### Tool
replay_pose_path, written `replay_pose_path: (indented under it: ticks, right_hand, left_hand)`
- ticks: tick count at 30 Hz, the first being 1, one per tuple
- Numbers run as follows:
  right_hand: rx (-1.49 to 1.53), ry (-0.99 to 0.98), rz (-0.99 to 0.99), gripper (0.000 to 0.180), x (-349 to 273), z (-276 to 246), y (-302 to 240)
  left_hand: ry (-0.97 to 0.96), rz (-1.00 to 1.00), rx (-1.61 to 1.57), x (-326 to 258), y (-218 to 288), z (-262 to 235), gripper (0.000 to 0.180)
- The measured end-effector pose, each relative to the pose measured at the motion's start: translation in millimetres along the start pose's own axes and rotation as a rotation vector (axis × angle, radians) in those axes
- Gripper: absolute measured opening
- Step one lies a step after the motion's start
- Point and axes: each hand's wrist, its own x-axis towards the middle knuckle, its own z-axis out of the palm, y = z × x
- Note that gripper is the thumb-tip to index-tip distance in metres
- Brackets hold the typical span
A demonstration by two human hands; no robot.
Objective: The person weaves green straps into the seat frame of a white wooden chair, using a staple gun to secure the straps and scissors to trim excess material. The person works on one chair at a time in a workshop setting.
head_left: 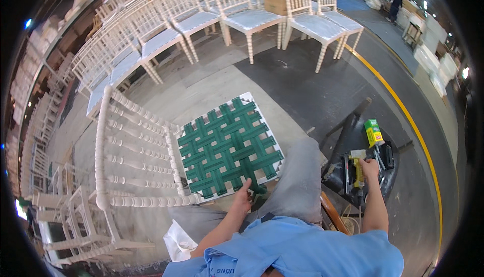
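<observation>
A white chair with turned spindles (138,158) lies before me, its seat frame woven over with green webbing straps (222,146). At the seat's near edge my left hand (241,200) is closed on the green webbing, thumb uppermost, its other fingers partly hidden. A loose green end of webbing (258,188) hangs beside it over my lap. Off to the right, my right hand (370,169) is wrapped round the yellow-green staple gun (357,175), which rests on a black-topped stool (335,178).
A green and yellow box (373,132) and dark metal tools (385,153) share the stool top. Rows of white chairs (252,19) stand ahead, more white chair frames (80,221) at left. A yellow floor line (403,108) curves along the right; a person (395,7) stands far off.
</observation>
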Motion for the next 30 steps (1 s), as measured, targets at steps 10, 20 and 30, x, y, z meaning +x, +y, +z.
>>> replay_pose_path:
  ticks: [10, 20, 30]
  right_hand:
    - [0.497, 0.01, -0.456, 0.031, -6, -13, -67]
    - [0.687, -0.612, -0.735, 0.028, -139, 93, -212]
    - [-0.008, -1.4, -0.336, 0.04, -174, 195, -226]
  left_hand:
    - [-0.014, 0.259, -0.21, 21, -14, 35, 0.011]
    - [-0.002, -0.052, -0.357, 48, 11, 31, 0.011]
    - [-0.296, 0.016, 0.378, 7, -74, 11, 0.028]
